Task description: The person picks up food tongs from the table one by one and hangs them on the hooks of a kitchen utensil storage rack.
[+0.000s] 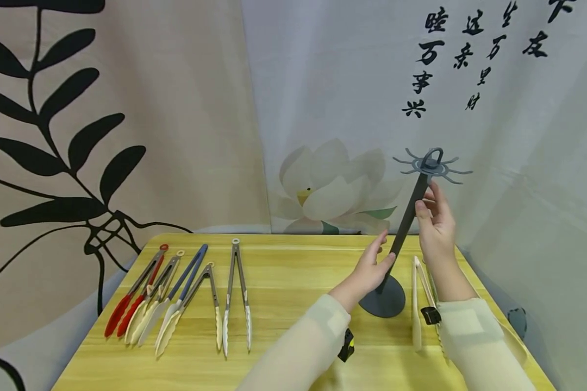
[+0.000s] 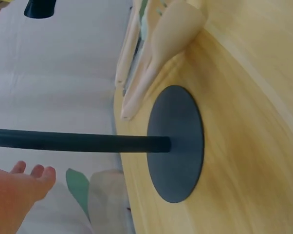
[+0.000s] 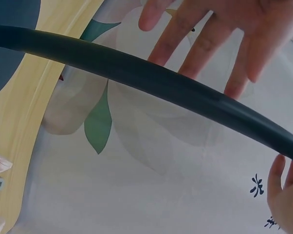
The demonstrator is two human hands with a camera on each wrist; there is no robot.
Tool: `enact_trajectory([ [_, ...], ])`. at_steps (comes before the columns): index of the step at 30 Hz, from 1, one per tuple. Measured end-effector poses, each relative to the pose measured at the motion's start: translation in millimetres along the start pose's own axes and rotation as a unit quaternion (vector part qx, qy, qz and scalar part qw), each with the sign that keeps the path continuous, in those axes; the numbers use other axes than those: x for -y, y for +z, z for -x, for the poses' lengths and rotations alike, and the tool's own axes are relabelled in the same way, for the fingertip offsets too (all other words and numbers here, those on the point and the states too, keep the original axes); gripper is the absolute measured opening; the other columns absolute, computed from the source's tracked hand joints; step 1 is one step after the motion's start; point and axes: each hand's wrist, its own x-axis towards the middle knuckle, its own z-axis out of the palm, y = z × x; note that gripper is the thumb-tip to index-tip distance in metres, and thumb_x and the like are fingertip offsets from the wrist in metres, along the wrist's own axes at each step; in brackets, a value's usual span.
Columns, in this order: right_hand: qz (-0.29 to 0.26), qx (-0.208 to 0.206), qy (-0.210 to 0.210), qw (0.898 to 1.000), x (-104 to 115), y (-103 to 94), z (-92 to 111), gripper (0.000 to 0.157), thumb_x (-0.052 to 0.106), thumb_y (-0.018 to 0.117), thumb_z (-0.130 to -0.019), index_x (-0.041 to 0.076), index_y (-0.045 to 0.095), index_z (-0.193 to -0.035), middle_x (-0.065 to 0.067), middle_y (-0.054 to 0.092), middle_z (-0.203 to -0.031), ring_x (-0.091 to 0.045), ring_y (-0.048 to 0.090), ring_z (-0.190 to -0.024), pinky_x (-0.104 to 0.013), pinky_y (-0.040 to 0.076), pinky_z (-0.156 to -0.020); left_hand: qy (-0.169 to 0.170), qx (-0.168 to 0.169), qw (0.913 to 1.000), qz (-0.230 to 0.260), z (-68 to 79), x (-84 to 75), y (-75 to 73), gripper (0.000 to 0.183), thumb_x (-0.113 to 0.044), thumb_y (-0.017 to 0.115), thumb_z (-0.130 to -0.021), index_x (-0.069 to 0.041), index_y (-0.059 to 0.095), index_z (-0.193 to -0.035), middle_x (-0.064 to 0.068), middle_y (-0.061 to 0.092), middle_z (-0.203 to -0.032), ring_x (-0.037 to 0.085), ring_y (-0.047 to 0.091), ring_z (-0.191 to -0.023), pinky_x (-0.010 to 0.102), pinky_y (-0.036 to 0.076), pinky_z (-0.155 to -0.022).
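Note:
A dark grey utensil stand [image 1: 402, 233] has a ring of curved hooks and a loop on top. Its round base [image 2: 175, 144] rests flat on the table. My left hand [image 1: 369, 269] is beside the lower pole, its fingers extended; in the right wrist view those fingers [image 3: 205, 46] spread near the pole, partly hidden by it. Higher up, my right hand [image 1: 437, 239] is at the pole's right side just below the hooks, fingertips at the pole and fingers not wrapped round it. Whether the left hand touches the pole I cannot tell.
Several tongs lie on the table's left: red-tipped [image 1: 122, 315], blue-handled [image 1: 193, 271], cream-tipped [image 1: 215, 309] and white-tipped [image 1: 237, 288] ones. Pale utensils, including a spoon-shaped one [image 2: 178, 31], lie right of the base. A printed curtain [image 1: 323, 108] hangs behind the wooden table [image 1: 293, 304].

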Motion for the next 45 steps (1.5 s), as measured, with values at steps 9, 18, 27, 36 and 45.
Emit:
enact_trajectory([
  [9, 0.050, 0.012, 0.003, 0.999, 1.3, 1.9, -2.3, 0.047, 0.008, 0.052, -0.096, 0.011, 0.044, -0.142, 0.015, 0.050, -0.114, -0.006, 0.049, -0.103, -0.012, 0.043, -0.080, 0.001, 0.000, 0.9998, 0.018, -7.8, -12.8, -0.7, 0.049, -0.025, 0.044, -0.101, -0.025, 0.032, -0.148, 0.007, 0.044, -0.143, 0.025, 0.044, -0.130, 0.041, 0.039, -0.104],
  [18, 0.062, -0.002, -0.023, 0.998, 6.9, 3.6, -0.1, 0.046, 0.004, 0.049, -0.096, 0.002, 0.041, -0.141, 0.017, 0.048, -0.111, -0.004, 0.046, -0.097, -0.011, 0.041, -0.075, -0.010, -0.034, 0.9993, -0.009, -11.7, -14.1, 8.0, 0.041, -0.022, 0.045, -0.100, -0.022, 0.043, -0.141, 0.009, 0.053, -0.133, 0.022, 0.053, -0.122, 0.029, 0.047, -0.094],
  [27, 0.069, -0.002, -0.069, 0.995, 24.8, 9.0, 3.5, 0.044, -0.002, 0.047, -0.095, -0.007, 0.040, -0.138, 0.016, 0.048, -0.107, -0.003, 0.045, -0.093, -0.010, 0.040, -0.073, -0.001, -0.059, 0.9962, -0.063, -18.3, -16.2, 13.3, 0.037, -0.021, 0.047, -0.099, -0.022, 0.046, -0.137, 0.007, 0.058, -0.123, 0.015, 0.059, -0.110, 0.024, 0.050, -0.086],
  [36, 0.100, 0.001, -0.078, 0.992, 24.0, 7.3, 4.6, 0.043, -0.003, 0.048, -0.095, -0.006, 0.043, -0.137, 0.018, 0.048, -0.108, 0.000, 0.045, -0.093, -0.011, 0.039, -0.071, 0.015, -0.059, 0.9920, -0.110, -16.6, -10.2, 14.0, 0.042, -0.026, 0.046, -0.099, -0.029, 0.043, -0.140, 0.003, 0.060, -0.125, 0.011, 0.060, -0.109, 0.022, 0.051, -0.084],
  [45, 0.102, 0.014, -0.030, 0.994, 27.2, 11.9, 3.2, 0.045, 0.005, 0.047, -0.097, 0.003, 0.041, -0.142, 0.018, 0.046, -0.114, 0.000, 0.045, -0.097, -0.012, 0.040, -0.078, 0.043, -0.077, 0.9859, -0.142, -15.5, -10.9, 12.5, 0.028, -0.027, 0.044, -0.098, -0.029, 0.051, -0.125, -0.002, 0.065, -0.112, 0.009, 0.061, -0.102, 0.025, 0.051, -0.078],
])
